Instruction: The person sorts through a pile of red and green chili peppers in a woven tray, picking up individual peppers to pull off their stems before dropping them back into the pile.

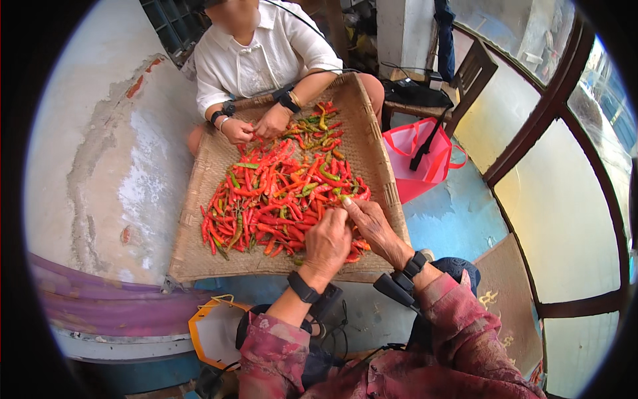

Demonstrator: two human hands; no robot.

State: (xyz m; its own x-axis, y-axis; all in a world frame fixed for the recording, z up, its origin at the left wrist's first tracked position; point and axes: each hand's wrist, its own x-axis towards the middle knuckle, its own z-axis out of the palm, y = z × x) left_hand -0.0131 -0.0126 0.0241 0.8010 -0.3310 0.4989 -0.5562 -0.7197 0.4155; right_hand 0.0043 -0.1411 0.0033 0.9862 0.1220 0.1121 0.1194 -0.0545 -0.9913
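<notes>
A shallow woven tray holds a heap of chili peppers, mostly red with some green and orange ones. Over the near right part of the heap, my left hand is closed, its fingertips pressed together; whatever they grip is hidden. Right beside it, my right hand pinches a chili pepper at its greenish stem end between thumb and fingers. The two hands are close together, fingertips nearly meeting.
Across the tray sits a person in a white shirt, both hands at the heap's far left. A pink and white bag stands right of the tray by a wooden chair. An orange-rimmed container is at the near left.
</notes>
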